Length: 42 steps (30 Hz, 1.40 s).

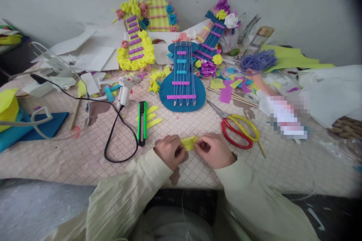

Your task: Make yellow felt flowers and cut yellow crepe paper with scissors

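My left hand [169, 150] and my right hand [214, 150] rest close together on the tiled tabletop near its front edge. Both pinch a small piece of yellow foam [189, 142], each at one end, with fingers curled. Cream sleeves cover both arms. Just left of my left hand lies a green and black utility knife [142, 122], with a few cut yellow foam strips [152, 117] beside it. Red and yellow scissors [237, 128] lie just right of my right hand.
A blue foam guitar [182, 83] lies behind my hands, with flower-decorated guitars [135, 41] against the wall. A white glue gun [124, 89] with a black cord [113, 131] stands at the left. Coloured scraps, wooden sticks, purple cord [257, 60] and paper sheets cover the back and right.
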Motion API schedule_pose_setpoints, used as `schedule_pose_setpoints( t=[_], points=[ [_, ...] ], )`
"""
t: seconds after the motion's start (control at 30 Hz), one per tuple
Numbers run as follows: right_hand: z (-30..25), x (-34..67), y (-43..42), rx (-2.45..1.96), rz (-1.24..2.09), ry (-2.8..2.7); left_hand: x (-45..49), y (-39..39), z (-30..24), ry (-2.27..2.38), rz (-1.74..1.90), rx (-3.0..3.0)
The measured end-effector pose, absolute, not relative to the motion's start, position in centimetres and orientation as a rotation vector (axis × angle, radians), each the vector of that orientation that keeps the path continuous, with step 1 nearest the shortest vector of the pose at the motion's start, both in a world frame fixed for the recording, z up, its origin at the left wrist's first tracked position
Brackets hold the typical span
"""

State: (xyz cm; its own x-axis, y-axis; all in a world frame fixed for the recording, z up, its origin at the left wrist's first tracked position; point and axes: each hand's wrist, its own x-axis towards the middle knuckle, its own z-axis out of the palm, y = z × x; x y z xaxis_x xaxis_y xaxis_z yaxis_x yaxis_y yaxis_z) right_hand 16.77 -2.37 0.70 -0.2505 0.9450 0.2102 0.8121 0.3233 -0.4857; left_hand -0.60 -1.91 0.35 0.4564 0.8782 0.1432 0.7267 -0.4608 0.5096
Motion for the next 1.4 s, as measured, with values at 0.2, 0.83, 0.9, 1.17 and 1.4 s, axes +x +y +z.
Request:
schedule_pose_setpoints(
  t=[0.2, 0.83, 0.9, 1.17, 1.4],
  points=[
    [0.6, 16.7, -2.3, -1.55, 0.382, -2.124, -0.3, -2.0, 0.3, 1.389, 0.604, 2.327],
    [0.0, 16.3, -2.6, -1.589, 0.34, -2.038, -0.4, -1.4, 0.9, 1.417, 0.555, 2.153],
    [0.0, 16.2, -2.8, -1.583, 0.347, -1.986, -0.4, -1.4, 0.9, 1.434, 0.58, 2.122],
    [-0.2, 15.9, -3.1, -1.623, 0.311, -1.955, -0.5, -1.5, 0.8, 1.422, 0.601, 2.075],
    [0.4, 17.3, -3.0, -1.574, 0.515, -1.915, -0.6, -1.5, 1.0, 1.398, 0.602, 2.073]
  ],
)
